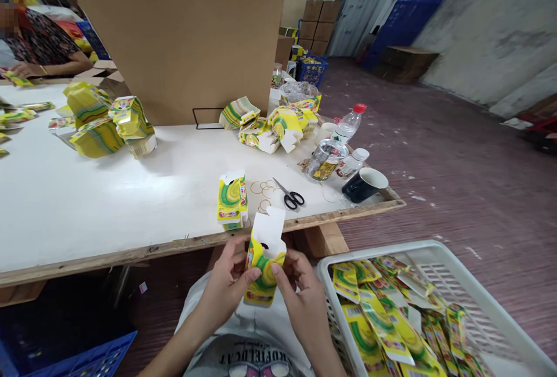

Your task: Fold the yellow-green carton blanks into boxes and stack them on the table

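Between my two hands, above my lap, is a small yellow and green cardboard box (263, 275) with its white top flap standing up and its top open. My left hand (230, 272) grips its left side, thumb on the front. On the right side, my right hand (300, 287) holds it the same way, with the thumb pressed on the front face. Just beyond, at the table edge, lies a stack of flat yellow boxes (232, 198). Black-handled scissors (290, 196) and several rubber bands (262, 187) lie to the right of that stack.
A white basket (439, 252) of yellow packets stands at my right. On the table (183, 191) are more bundled boxes (126, 122), a plastic bottle (349, 124), a jar (325, 161) and a dark mug (364, 185). A large cardboard panel (183, 35) rises behind; a person (39, 46) sits at far left.
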A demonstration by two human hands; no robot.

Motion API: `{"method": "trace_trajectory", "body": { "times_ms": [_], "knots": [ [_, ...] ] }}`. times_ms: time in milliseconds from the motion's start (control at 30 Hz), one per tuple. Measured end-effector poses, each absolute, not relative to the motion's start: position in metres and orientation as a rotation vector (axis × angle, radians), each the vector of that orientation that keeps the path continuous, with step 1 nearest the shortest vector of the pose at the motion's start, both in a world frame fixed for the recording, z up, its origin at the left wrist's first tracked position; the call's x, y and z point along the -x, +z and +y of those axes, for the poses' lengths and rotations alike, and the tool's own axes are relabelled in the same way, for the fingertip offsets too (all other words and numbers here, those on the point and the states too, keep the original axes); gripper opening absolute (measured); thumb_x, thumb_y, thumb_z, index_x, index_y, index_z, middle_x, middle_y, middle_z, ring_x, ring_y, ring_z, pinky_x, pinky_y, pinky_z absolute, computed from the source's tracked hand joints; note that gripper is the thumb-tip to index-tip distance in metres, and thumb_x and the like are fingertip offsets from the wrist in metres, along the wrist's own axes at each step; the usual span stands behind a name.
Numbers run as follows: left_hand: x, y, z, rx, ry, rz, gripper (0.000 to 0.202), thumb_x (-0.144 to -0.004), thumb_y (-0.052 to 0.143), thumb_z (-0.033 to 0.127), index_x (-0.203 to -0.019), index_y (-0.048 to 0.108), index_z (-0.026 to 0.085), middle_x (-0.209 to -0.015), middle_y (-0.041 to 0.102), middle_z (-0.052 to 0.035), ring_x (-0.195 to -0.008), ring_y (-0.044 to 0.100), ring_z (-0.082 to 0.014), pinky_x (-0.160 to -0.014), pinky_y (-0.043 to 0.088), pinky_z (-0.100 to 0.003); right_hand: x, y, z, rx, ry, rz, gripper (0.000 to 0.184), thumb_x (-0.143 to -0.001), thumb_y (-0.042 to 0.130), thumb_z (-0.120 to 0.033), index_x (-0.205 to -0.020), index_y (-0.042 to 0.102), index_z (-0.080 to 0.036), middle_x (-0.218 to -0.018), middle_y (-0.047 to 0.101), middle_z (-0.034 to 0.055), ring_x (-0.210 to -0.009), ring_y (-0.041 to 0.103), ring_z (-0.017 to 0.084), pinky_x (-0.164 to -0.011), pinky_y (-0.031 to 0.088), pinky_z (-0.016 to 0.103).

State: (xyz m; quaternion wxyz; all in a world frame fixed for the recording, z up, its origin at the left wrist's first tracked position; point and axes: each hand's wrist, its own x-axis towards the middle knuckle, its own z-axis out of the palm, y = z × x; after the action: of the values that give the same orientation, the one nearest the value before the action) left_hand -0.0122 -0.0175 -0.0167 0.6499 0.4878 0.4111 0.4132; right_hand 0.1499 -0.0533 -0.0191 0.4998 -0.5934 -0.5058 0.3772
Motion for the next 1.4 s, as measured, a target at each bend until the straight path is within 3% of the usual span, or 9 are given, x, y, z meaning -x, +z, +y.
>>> {"method": "trace_trajectory", "body": {
  "times_ms": [133, 333, 500, 667, 867, 1000, 1167, 1300, 1400],
  "knots": [
    [0.024, -0.009, -0.018, -1.071, 0.898, 0.789, 0.064, -0.088, 0.072, 0.034, -0.144, 0.042, 0.025, -0.112, 0.072, -0.0112, -0.098, 0.071, -0.0241, -0.086, 0.055, -0.033, -0.161, -0.016, -0.054, 1.245, 1.055, -1.267, 0.041, -0.096, 0.060, -0.034, -0.135, 0.051, -0.027, -0.109, 0.069, 0.0063, -0.088, 0.066, 0.018, -0.073, 0.054, 0.026],
    [0.032, -0.003, -0.021, -0.934, 0.729, 0.611, 0.040, -0.080, 0.081, 0.023, -0.112, 0.056, 0.024, -0.096, 0.072, -0.0015, -0.080, 0.069, -0.0149, -0.069, 0.051, -0.021, -0.173, 0.002, -0.050, 1.205, 1.147, -1.436, 0.015, -0.099, 0.054, -0.036, -0.097, 0.063, -0.023, -0.079, 0.060, -0.0012, -0.068, 0.055, 0.014, -0.061, 0.043, 0.022],
    [0.029, -0.004, -0.020, -0.883, 0.727, 0.562, 0.079, -0.081, 0.081, 0.026, -0.145, 0.035, 0.031, -0.103, 0.073, -0.0052, -0.093, 0.072, -0.0209, -0.080, 0.054, -0.030, -0.169, 0.009, -0.043, 1.228, 1.029, -1.527, 0.029, -0.101, 0.049, -0.032, -0.077, 0.059, -0.021, -0.074, 0.056, -0.0003, -0.070, 0.053, 0.015, -0.064, 0.042, 0.024],
    [0.027, -0.014, -0.017, -1.025, 0.725, 0.743, 0.063, -0.080, 0.081, 0.033, -0.136, 0.054, 0.022, -0.109, 0.074, -0.0107, -0.095, 0.072, -0.0244, -0.080, 0.056, -0.031, -0.172, 0.000, -0.040, 1.305, 0.877, -1.276, 0.017, -0.097, 0.057, -0.038, -0.105, 0.062, -0.023, -0.093, 0.067, 0.0042, -0.079, 0.062, 0.017, -0.069, 0.048, 0.025],
    [0.022, -0.015, -0.018, -1.327, 0.783, 0.905, 0.041, -0.088, 0.070, 0.032, -0.127, 0.064, 0.021, -0.136, 0.064, -0.0136, -0.108, 0.069, -0.0266, -0.088, 0.056, -0.032, -0.175, -0.002, -0.041, 1.418, 1.231, -1.319, 0.036, -0.091, 0.062, -0.040, -0.121, 0.062, -0.020, -0.063, 0.050, -0.0062, -0.055, 0.049, 0.013, -0.054, 0.039, 0.023],
    [0.023, -0.008, -0.017, -1.197, 0.778, 0.776, 0.050, -0.090, 0.068, 0.032, -0.137, 0.054, 0.023, -0.126, 0.071, -0.0113, -0.112, 0.068, -0.0246, -0.093, 0.053, -0.032, -0.169, -0.001, -0.040, 1.525, 0.986, -1.485, 0.032, -0.091, 0.059, -0.032, -0.120, 0.065, -0.019, -0.061, 0.044, -0.0070, -0.054, 0.044, 0.012, -0.052, 0.036, 0.022],
    [0.019, -0.008, -0.016, -0.977, 0.796, 0.746, 0.057, -0.080, 0.080, 0.035, -0.130, 0.055, 0.021, -0.103, 0.078, -0.0092, -0.092, 0.074, -0.0234, -0.079, 0.054, -0.029, -0.161, -0.005, -0.042, 1.513, 0.896, -1.543, 0.027, -0.091, 0.061, -0.031, -0.115, 0.066, -0.021, -0.052, 0.040, -0.0099, -0.046, 0.042, 0.013, -0.048, 0.035, 0.022],
    [0.008, -0.006, -0.021, -1.027, 0.783, 0.766, 0.057, -0.077, 0.082, 0.034, -0.127, 0.059, 0.020, -0.105, 0.078, -0.0108, -0.092, 0.075, -0.0253, -0.079, 0.057, -0.032, -0.160, -0.004, -0.044, 1.452, 0.804, -1.459, 0.023, -0.093, 0.061, -0.035, -0.110, 0.069, -0.022, -0.083, 0.069, 0.0035, -0.074, 0.066, 0.019, -0.062, 0.049, 0.026],
    [0.005, -0.002, -0.016, -1.363, 0.798, 0.871, 0.048, -0.084, 0.075, 0.031, -0.129, 0.062, 0.022, -0.124, 0.073, -0.0136, -0.107, 0.072, -0.0290, -0.089, 0.058, -0.039, -0.185, 0.003, -0.051, 1.455, 0.716, -1.502, 0.022, -0.095, 0.058, -0.036, -0.109, 0.070, -0.025, -0.107, 0.072, 0.0089, -0.097, 0.068, 0.024, -0.079, 0.053, 0.033]
  ]
}}
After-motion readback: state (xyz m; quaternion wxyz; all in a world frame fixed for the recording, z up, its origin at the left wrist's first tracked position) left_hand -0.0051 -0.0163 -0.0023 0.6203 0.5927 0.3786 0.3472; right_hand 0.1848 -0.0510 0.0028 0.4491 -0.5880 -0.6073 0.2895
